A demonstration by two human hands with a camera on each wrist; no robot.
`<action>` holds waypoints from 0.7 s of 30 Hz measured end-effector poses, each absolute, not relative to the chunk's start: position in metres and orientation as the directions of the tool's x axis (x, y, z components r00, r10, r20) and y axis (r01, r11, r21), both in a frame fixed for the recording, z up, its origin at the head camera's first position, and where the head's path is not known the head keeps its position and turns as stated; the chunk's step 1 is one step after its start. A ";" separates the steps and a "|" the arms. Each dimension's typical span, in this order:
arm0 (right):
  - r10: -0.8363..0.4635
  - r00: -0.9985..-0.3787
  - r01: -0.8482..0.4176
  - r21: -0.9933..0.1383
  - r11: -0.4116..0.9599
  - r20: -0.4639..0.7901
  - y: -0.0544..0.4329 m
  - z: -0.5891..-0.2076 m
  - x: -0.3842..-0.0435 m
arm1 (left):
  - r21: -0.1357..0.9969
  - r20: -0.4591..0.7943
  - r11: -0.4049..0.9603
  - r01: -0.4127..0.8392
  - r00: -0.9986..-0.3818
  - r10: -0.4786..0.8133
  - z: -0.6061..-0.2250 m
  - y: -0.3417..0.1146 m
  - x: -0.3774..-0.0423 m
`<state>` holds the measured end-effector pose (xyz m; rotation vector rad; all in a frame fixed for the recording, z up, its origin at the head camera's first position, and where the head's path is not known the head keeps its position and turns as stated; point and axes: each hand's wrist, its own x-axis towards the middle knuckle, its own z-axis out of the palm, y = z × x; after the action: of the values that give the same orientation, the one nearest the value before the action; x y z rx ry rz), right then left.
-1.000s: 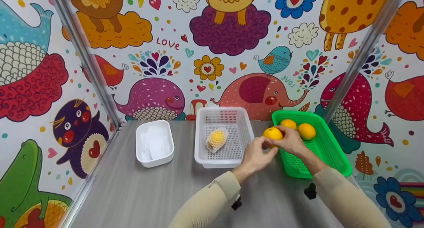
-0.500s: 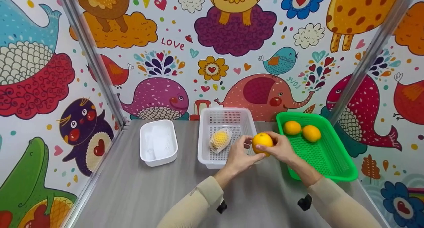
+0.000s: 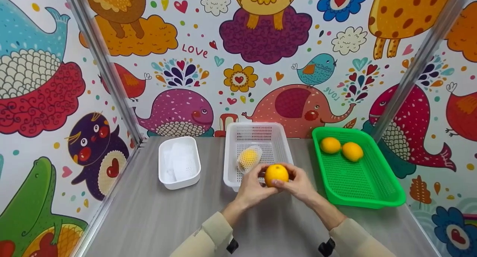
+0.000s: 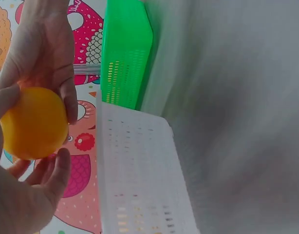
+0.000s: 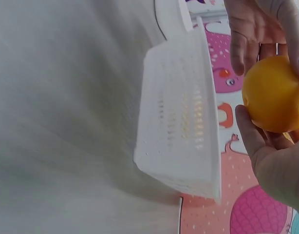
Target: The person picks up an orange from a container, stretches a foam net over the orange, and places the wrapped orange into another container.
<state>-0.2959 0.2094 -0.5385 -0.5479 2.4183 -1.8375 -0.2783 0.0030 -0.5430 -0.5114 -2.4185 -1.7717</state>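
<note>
at left, a small white tub (image 3: 179,162) holds white foam nets; in the white mesh basket (image 3: 258,132) lies one netted fruit (image 3: 248,158). over its front rim, the left hand (image 3: 253,188) and right hand (image 3: 298,184) curl fingers round a bare orange (image 3: 276,174), cupping it from both sides; two more oranges (image 3: 341,148) wait in the green basket (image 3: 363,188).

Four oranges are showing: one bare orange (image 3: 276,174) in the hands, two oranges (image 3: 330,145) (image 3: 352,151) in the green basket (image 3: 376,198), one net-wrapped orange (image 3: 249,158) in the white basket (image 3: 228,163). Three containers are sitting on the tabletop (image 3: 149,223), counting the white tub (image 3: 161,175).
</note>
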 end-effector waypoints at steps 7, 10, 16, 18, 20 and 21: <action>-0.405 -0.905 -0.235 -0.947 0.220 0.131 0.201 -0.549 -0.284 | 0.911 0.253 0.267 0.315 -0.936 0.244 -0.557 -0.018 -0.267; -0.427 -0.898 -0.218 -0.948 0.230 0.103 0.197 -0.556 -0.280 | 0.915 0.239 0.260 0.308 -0.935 0.263 -0.564 -0.026 -0.261; -0.497 -0.864 -0.204 -0.957 0.207 0.076 0.192 -0.573 -0.273 | 0.914 0.208 0.280 0.293 -0.933 0.294 -0.579 -0.039 -0.251; -0.527 -0.845 -0.223 -0.955 0.193 0.091 0.192 -0.580 -0.272 | 0.908 0.199 0.301 0.293 -0.931 0.306 -0.584 -0.043 -0.249; -0.556 -0.824 -0.247 -0.951 0.187 0.104 0.191 -0.586 -0.271 | 0.901 0.186 0.321 0.291 -0.928 0.322 -0.590 -0.047 -0.247; -0.569 -0.815 -0.255 -0.949 0.185 0.108 0.190 -0.589 -0.271 | 0.901 0.177 0.324 0.289 -0.926 0.333 -0.593 -0.049 -0.246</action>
<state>-0.2705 0.1903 -0.5895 -0.7873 2.1943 -1.6721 -0.2464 -0.0493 -0.5927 -0.6080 -2.5881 -1.7480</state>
